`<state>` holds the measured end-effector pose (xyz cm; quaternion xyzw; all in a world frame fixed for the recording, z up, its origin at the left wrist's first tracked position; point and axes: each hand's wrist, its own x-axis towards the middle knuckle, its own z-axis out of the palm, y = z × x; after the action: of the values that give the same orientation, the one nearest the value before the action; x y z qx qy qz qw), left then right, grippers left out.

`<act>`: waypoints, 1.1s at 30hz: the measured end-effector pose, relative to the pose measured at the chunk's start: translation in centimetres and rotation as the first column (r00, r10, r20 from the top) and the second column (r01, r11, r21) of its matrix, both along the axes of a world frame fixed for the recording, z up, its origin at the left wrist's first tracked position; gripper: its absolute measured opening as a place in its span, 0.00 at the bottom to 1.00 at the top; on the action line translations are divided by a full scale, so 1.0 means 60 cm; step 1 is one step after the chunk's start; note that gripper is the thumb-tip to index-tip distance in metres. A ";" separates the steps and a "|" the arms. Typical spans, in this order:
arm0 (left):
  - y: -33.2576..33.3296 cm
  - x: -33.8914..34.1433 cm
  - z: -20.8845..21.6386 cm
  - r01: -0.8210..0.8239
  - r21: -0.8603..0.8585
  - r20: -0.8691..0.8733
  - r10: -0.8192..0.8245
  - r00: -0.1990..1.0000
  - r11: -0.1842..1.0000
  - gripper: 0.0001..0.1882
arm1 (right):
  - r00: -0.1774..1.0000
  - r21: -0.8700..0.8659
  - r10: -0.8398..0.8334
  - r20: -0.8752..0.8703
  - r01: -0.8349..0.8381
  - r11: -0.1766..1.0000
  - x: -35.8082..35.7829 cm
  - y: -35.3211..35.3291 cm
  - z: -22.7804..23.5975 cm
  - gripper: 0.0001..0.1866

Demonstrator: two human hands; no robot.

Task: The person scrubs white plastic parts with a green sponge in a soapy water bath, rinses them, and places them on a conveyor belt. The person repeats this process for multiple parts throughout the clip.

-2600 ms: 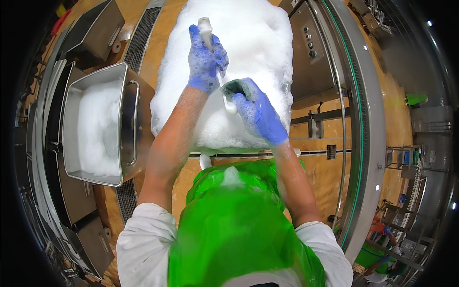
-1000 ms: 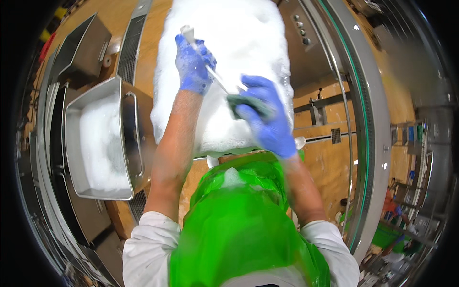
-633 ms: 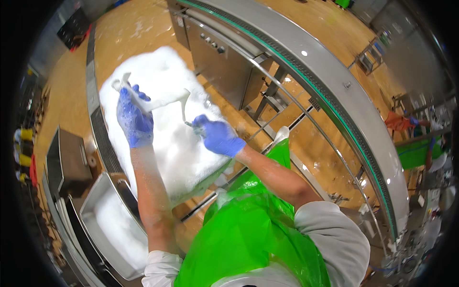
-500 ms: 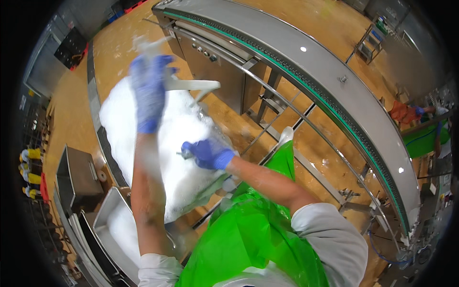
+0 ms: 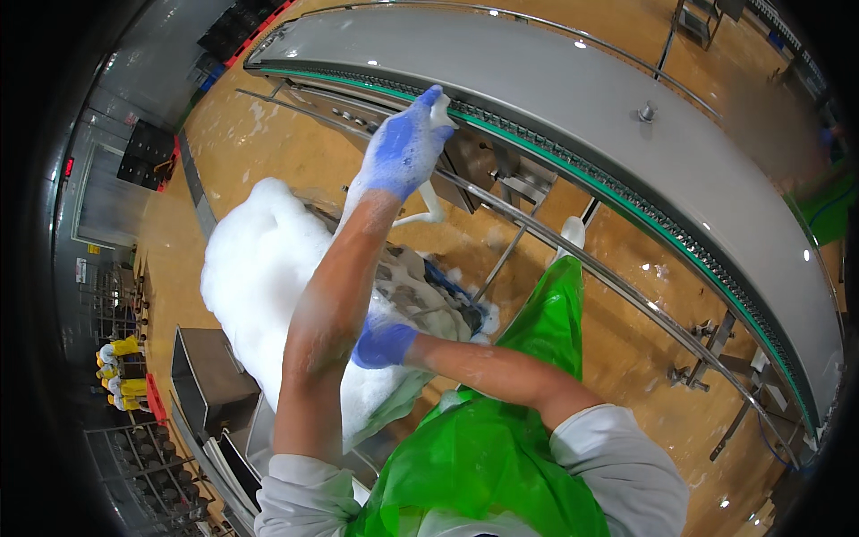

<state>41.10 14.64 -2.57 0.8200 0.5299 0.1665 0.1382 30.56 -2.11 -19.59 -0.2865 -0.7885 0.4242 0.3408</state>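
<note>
A white foam heap [image 5: 264,268] stands left of centre, and the other things lie around it. The left hand [image 5: 407,148], in a soapy blue glove, is raised beyond the foam heap and to its right, clear of the suds. Its fingers are curled closed around a slender white piece [image 5: 436,206], gripping it; one end shows at the fingertips, and a bent arm of the piece hangs below the hand, also right of the foam heap. The right hand [image 5: 385,345], gloved in blue too, is at the near right side of the foam heap, partly behind the left forearm (its fingers are hidden, so I cannot tell how far open it is or whether it holds anything).

Grey shapes [image 5: 416,291] show through suds along the right flank of the foam heap, with a blue item [image 5: 452,279] among them. Farther right, beyond the foam heap, a curved steel conveyor [image 5: 573,80] with a green edge sweeps across, a metal rail [image 5: 617,277] running along its near side. A steel bin [image 5: 210,371] stands left of and nearer than the foam heap. The green apron [image 5: 483,456] is on its near right.
</note>
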 end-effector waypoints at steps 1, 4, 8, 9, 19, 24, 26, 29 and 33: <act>0.002 0.002 -0.007 -0.023 0.006 0.028 0.023 0.999 1.000 0.28 | 0.999 -0.114 0.047 -0.017 -0.049 0.992 -0.015 0.002 -0.019 0.18; 0.012 0.003 -0.022 -0.004 0.063 0.087 -0.002 0.996 0.998 0.26 | 0.992 -0.182 0.034 -0.118 -0.055 0.982 -0.043 0.010 -0.058 0.22; 0.053 -0.016 -0.055 0.170 0.230 -0.036 -0.167 0.985 0.958 0.25 | 0.978 0.181 -0.062 -0.200 0.099 0.979 -0.073 -0.005 -0.105 0.11; 0.054 -0.020 -0.055 0.151 0.217 -0.055 -0.142 0.988 0.964 0.24 | 0.992 0.094 0.018 -0.122 -0.006 0.996 -0.055 -0.005 -0.087 0.12; 0.021 0.006 -0.013 0.057 0.133 -0.153 -0.037 0.988 0.989 0.19 | 0.938 -0.264 0.150 0.312 -0.066 0.962 0.005 0.004 0.058 0.24; -0.005 0.039 0.011 0.055 0.116 -0.242 -0.026 0.970 0.992 0.20 | 0.927 0.093 -0.254 -0.275 0.289 0.953 -0.106 -0.006 -0.090 0.16; -0.007 0.013 0.005 0.088 0.092 -0.215 -0.067 0.974 0.992 0.15 | 0.939 0.093 -0.118 -0.322 0.156 0.983 -0.094 0.008 -0.118 0.14; -0.026 -0.129 -0.029 0.209 0.254 -0.142 -0.178 0.974 0.944 0.15 | 0.983 0.013 0.035 -0.182 -0.033 0.999 -0.052 -0.008 -0.094 0.12; -0.059 -0.448 -0.157 0.032 0.381 -0.488 0.171 0.856 0.924 0.09 | 0.961 -0.058 0.141 0.236 -0.131 0.990 0.011 -0.018 0.009 0.12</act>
<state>14.19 11.07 -11.99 0.8254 0.5354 0.0454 -0.1734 31.24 -3.17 -19.07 -0.2879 -0.8327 0.4253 0.2070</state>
